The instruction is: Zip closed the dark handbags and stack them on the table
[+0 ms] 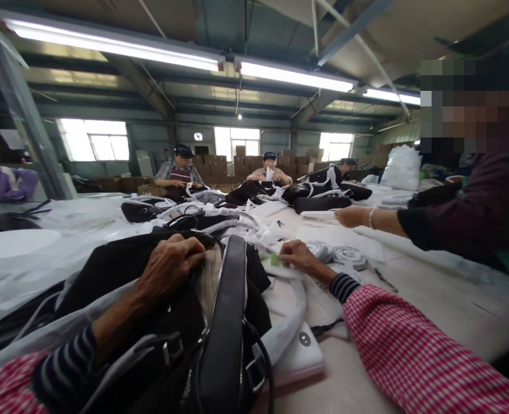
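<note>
A black bag (232,299) with a silver zipper and metal buckles lies in front of me, its opening showing a pale lining (211,276). My left hand (170,264) is closed on the edge of that opening, thumb and fingers pinched together. To the right of the bag, my right hand (300,257) pinches a small green piece (275,260) that looks like a tag or sticker. White wrapped straps (295,313) curve down beside the bag. Partly under them sits a white box-like thing (306,351) with a round grey mark.
Coiled white strips (349,257) lie beyond my right forearm. More black bags (327,190) and white wrapping are heaped along the table (431,305). A co-worker's hand (353,217) reaches in from the right, holding something flat and white. Other people sit across the table.
</note>
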The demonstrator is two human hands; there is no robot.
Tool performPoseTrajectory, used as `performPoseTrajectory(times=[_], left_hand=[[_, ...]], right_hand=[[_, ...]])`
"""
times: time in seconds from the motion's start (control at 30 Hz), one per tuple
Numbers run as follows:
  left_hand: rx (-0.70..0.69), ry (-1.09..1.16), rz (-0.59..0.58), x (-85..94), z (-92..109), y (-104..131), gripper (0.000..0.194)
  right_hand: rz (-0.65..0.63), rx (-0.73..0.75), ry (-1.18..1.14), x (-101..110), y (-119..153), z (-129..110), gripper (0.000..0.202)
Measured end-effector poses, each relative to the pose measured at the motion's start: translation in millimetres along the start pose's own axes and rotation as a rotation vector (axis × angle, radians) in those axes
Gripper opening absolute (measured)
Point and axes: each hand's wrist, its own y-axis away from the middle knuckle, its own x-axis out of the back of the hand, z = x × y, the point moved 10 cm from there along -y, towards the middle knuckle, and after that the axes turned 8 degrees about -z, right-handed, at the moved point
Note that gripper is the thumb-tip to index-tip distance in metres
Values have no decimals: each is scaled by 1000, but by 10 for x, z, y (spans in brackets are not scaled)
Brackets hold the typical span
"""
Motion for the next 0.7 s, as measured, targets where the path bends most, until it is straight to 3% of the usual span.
performPoseTrajectory(times=[0.1, 0.23, 0.37, 0.43, 0.53, 0.63, 0.7], left_hand=[[-5, 31, -35, -14, 13, 15, 32], [-8, -26, -66, -57, 43, 7, 33], [-7, 52, -30, 26, 37, 31, 30], [-10, 86, -22, 69, 24, 40, 27], [-22, 107, -27, 97, 15, 44, 24], [-18, 93, -31, 91, 18, 69, 21], [0, 66, -31, 79, 19, 110, 18]], right_hand=[[-5, -32, -183, 50, 90, 55, 14], [121, -63, -349, 206, 121, 72, 22], [199, -42, -452, 397, 130, -154, 22], [202, -9, -531, 469, 145, -428, 25], [131, 95, -688, 453, 139, -1067, 29], [-54, 212, -745, 199, 71, -1793, 25], [-154, 198, -727, -60, -15, -2082, 15]])
